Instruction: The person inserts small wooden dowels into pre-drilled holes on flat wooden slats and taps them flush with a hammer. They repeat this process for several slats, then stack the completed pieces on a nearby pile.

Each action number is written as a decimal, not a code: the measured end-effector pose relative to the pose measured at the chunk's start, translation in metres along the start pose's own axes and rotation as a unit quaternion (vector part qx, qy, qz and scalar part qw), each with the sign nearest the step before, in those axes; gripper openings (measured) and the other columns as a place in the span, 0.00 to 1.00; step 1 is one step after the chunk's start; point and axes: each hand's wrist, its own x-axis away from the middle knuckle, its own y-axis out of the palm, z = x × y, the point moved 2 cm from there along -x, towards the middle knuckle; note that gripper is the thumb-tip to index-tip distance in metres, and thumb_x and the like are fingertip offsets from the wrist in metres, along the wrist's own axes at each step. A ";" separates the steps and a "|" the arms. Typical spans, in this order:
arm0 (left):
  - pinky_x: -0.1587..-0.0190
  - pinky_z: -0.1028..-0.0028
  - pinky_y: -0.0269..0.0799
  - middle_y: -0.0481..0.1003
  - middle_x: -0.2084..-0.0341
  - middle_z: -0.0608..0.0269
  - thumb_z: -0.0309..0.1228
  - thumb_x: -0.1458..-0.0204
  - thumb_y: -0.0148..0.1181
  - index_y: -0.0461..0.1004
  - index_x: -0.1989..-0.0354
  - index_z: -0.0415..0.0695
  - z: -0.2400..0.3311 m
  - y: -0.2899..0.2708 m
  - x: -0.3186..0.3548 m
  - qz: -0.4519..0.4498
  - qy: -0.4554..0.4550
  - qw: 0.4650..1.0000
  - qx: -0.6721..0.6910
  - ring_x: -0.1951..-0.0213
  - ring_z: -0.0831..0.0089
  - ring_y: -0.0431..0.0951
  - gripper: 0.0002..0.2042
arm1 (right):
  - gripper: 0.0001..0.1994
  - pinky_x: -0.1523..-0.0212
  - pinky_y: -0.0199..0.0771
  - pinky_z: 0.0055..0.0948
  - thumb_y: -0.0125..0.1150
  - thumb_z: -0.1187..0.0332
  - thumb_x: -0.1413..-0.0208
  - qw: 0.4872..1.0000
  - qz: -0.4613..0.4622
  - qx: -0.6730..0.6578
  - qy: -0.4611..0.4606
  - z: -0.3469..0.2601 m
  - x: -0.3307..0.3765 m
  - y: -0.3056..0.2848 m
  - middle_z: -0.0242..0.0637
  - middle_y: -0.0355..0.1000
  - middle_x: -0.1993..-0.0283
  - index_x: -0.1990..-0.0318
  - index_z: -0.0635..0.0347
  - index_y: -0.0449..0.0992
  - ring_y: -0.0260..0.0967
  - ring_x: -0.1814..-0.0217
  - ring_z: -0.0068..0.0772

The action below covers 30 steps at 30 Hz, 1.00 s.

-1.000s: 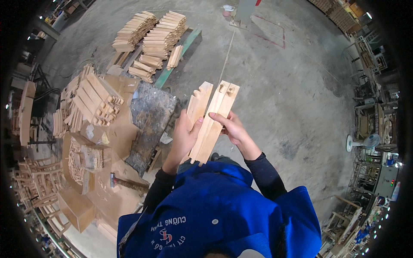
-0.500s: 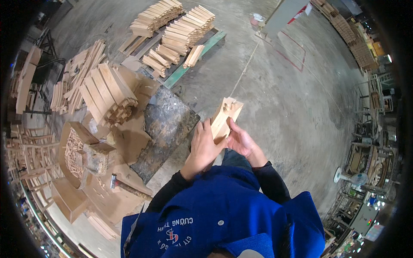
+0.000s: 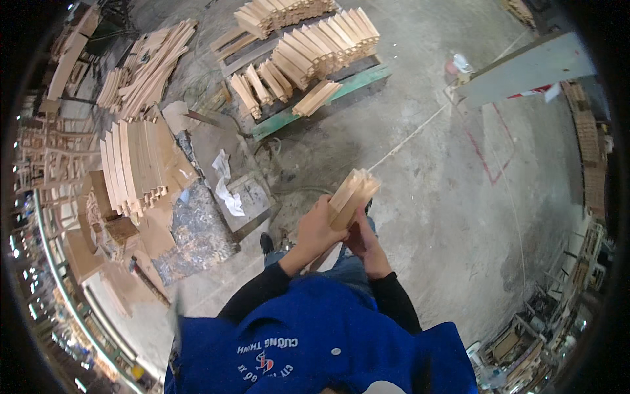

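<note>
Two flat pale wooden pieces [image 3: 353, 194] are held together as a pair, their end grain pointing up and away from me. My left hand [image 3: 317, 230] grips them from the left side. My right hand [image 3: 365, 241] holds them from below and to the right, partly hidden behind the wood. Both forearms wear dark sleeves under a blue shirt [image 3: 315, 341]. The pieces hang over the grey concrete floor [image 3: 433, 197], in front of my legs.
A green pallet [image 3: 308, 108] with stacked wooden parts lies ahead. More stacks of wooden boards [image 3: 134, 167] and cardboard sit at my left. A grey board [image 3: 525, 65] leans at upper right. Shelving and clutter line the right edge [image 3: 577, 262].
The view has swung toward the left and the pallet. The wooden pieces, first held apart and long-side visible, are now pressed together and seen end-on in both hands.
</note>
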 end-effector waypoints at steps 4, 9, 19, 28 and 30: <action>0.48 0.57 0.75 0.77 0.54 0.42 0.46 0.67 0.79 0.67 0.43 0.39 0.063 0.048 -0.073 -0.028 -0.065 0.995 0.064 0.49 0.47 0.79 0.42 | 0.52 0.25 0.56 0.48 0.43 0.23 0.44 0.999 0.022 -0.006 0.034 -0.094 -0.004 -0.037 0.38 0.56 0.23 0.23 0.52 0.50 0.53 0.22 0.44; 0.49 0.60 0.76 0.78 0.53 0.43 0.44 0.66 0.80 0.66 0.45 0.38 0.115 0.049 -0.132 0.047 -0.044 0.992 0.104 0.50 0.50 0.81 0.41 | 0.48 0.34 0.66 0.55 0.47 0.26 0.42 0.989 -0.045 -0.122 0.064 -0.182 -0.028 -0.092 0.39 0.65 0.30 0.25 0.51 0.54 0.64 0.29 0.41; 0.47 0.62 0.75 0.77 0.56 0.42 0.43 0.64 0.80 0.64 0.49 0.33 0.122 -0.007 -0.224 0.136 -0.086 0.975 0.150 0.50 0.52 0.80 0.39 | 0.26 0.47 0.79 0.37 0.70 0.63 0.40 0.985 0.041 0.165 0.012 -0.290 -0.115 0.000 0.36 0.74 0.45 0.38 0.60 0.69 0.75 0.48 0.32; 0.42 0.65 0.72 0.70 0.47 0.47 0.37 0.58 0.77 0.56 0.37 0.31 0.100 -0.090 -0.311 0.198 -0.018 0.947 0.254 0.44 0.63 0.74 0.44 | 0.27 0.46 0.75 0.32 0.72 0.64 0.44 0.961 -0.008 0.275 0.043 -0.354 -0.230 0.092 0.38 0.76 0.46 0.40 0.66 0.72 0.75 0.46 0.30; 0.40 0.63 0.70 0.68 0.45 0.45 0.39 0.59 0.77 0.54 0.35 0.30 0.105 -0.109 -0.317 0.226 -0.030 0.941 0.250 0.42 0.58 0.72 0.47 | 0.26 0.46 0.75 0.32 0.72 0.65 0.43 0.954 -0.019 0.290 0.068 -0.361 -0.248 0.105 0.38 0.76 0.46 0.40 0.67 0.72 0.75 0.46 0.31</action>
